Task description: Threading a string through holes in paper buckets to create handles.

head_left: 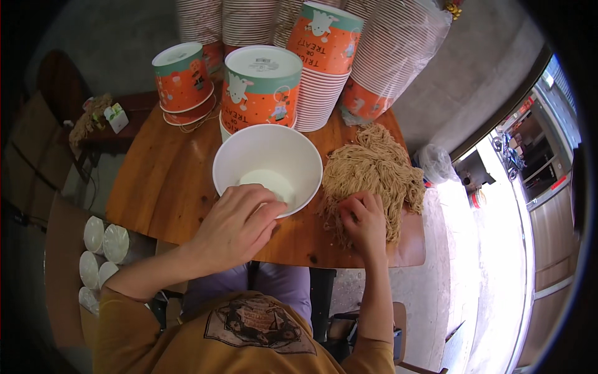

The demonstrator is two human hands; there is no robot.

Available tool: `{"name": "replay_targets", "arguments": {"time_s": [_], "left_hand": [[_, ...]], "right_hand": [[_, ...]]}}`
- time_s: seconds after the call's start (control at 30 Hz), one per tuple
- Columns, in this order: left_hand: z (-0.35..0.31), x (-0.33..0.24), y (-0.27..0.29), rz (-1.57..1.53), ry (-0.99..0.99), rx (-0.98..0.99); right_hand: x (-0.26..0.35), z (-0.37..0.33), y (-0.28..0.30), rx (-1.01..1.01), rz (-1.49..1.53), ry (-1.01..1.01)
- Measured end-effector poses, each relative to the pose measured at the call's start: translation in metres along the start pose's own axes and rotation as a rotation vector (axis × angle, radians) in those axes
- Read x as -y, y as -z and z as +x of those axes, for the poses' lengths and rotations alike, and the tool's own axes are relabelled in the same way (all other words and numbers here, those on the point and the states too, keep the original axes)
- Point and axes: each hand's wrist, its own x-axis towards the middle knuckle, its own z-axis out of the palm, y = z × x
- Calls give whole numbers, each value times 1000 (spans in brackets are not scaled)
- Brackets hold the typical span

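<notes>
A white paper bucket (274, 149) stands with its mouth toward me at the middle of the table, its inside showing bare white walls and a pale bottom. My left hand (240, 224) is bent over the near rim, fingertips just inside and closed on the edge. To the right lies a thick heap of tan cords (367, 165), loosely bundled, with strands hanging toward the table's front edge. My right hand (362, 224) is at the heap's near side, thumb and fingers pinched together among the strands. Its palm hides what exactly the fingertips grip.
Upside-down orange and green printed buckets (261, 90) stand behind the white one, some in tall stacks. A plastic-wrapped stack (398, 56) leans at the back right. White wrapped rounds (93, 268) fill a cardboard box at lower left. The wooden table (162, 181) has a curved edge.
</notes>
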Motion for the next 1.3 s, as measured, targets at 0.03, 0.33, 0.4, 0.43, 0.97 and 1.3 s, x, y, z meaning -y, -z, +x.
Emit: {"name": "replay_targets", "arguments": {"time_s": [0.03,0.33,0.4,0.43,0.97,1.3], "left_hand": [[-1,-1,0,28,-20,-34],[-11,-34,-34,-275,-125,-106],[-4,-56,-60,-768,300,11],[0,-55,-77,-762,303,7],[-13,-36,-88,-581,464,70],[-55,-33,30,-493,688,305]], "right_hand": [[2,0,2,0,-1,1],[11,6,18,-39,186,-65],[11,6,19,-75,185,-43],[11,6,18,-75,190,-38],[54,-15,21,59,276,119],[147,-30,-3,56,570,164]]}}
